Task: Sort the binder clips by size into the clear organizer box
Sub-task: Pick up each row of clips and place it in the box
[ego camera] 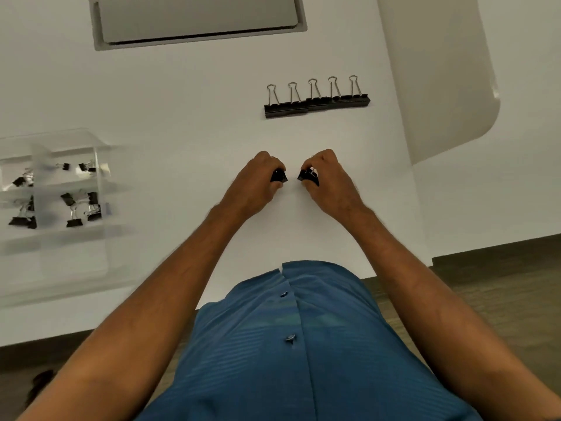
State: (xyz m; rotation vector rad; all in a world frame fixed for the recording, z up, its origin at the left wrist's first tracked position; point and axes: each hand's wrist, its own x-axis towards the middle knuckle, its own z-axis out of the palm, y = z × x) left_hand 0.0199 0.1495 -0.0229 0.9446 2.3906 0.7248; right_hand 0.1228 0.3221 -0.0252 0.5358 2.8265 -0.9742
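While several clips already sit in the organizer box [69, 189], we pinch one clip in each hand, left hand [261, 180] and right hand [328, 177], fingers closed; five large clips [317, 100] wait on the tabletop [182, 117]

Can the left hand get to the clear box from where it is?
Probably yes. The clear box sits to the left of the left hand with bare table between them, though the hand already holds a black clip.

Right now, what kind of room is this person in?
Probably an office or workroom. The person works at a smooth white desk with a grey cable hatch set into it, black binder clips lined up in a row, and a clear organizer box holding more clips.
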